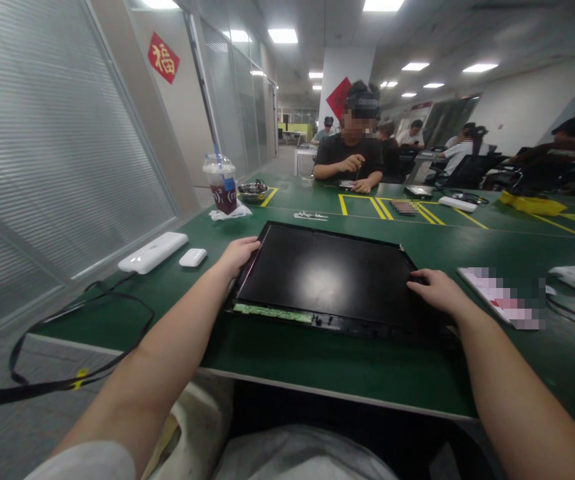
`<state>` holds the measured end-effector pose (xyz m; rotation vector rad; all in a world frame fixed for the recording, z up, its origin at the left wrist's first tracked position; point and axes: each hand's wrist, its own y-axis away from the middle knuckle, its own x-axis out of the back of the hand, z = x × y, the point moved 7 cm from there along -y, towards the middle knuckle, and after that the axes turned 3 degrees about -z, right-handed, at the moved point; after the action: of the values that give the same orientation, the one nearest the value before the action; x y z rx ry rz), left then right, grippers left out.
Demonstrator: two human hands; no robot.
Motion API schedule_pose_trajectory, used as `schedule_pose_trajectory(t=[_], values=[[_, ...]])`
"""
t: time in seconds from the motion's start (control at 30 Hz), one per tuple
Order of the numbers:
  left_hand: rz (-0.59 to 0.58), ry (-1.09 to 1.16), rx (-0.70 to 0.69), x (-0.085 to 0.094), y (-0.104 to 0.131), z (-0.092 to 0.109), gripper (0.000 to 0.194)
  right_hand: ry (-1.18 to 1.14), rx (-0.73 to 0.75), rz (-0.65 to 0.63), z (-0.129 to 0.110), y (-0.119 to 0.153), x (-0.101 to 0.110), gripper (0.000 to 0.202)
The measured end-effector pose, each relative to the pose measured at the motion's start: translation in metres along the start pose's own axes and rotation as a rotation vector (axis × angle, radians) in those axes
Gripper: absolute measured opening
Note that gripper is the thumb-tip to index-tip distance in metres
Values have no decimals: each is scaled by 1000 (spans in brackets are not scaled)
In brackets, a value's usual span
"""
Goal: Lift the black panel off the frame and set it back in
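A flat black display panel [327, 273] lies face up in front of me, just above or on the green table; I cannot tell whether it touches. Along its near edge runs a green strip [272, 313] that looks like exposed circuit board. My left hand [240, 255] is closed around the panel's left side, thumb on the rim. At the right side, my right hand [437, 290] grips the edge with the thumb on top and the other fingers mostly hidden beneath. The screen is dark and reflects a ceiling light.
A lidded drink cup [220, 187] stands on tissue beyond the panel, beside a metal bowl [252, 192]. To the left lie a white power bank [153, 252] and an earbud case [193, 257]. A phone [497, 297] rests at right. Across the table [277, 363] sits another person [350, 150].
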<state>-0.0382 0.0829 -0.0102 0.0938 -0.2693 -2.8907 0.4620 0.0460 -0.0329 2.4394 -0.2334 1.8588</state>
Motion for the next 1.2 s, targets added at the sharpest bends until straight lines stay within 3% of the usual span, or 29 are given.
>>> schedule_pose_trajectory(t=[0.13, 0.3, 0.5, 0.7, 1.07, 1.2], values=[[-28, 185, 98, -5, 2, -1, 40, -1, 10, 19, 2, -2, -1, 45], [-219, 286, 169, -19, 0, -6, 47, 4, 20, 22, 4, -3, -3, 46], [-109, 170, 133, -11, 4, -5, 83, 14, 39, 23, 5, -6, -5, 43], [-170, 220, 112, -15, 5, -7, 53, 30, 27, 0, 4, -4, -5, 47], [-146, 237, 117, -17, 3, -7, 13, 12, 48, 43, 3, -3, -5, 43], [-97, 156, 56, -13, 1, -8, 26, 16, 40, 40, 2, -2, -4, 42]])
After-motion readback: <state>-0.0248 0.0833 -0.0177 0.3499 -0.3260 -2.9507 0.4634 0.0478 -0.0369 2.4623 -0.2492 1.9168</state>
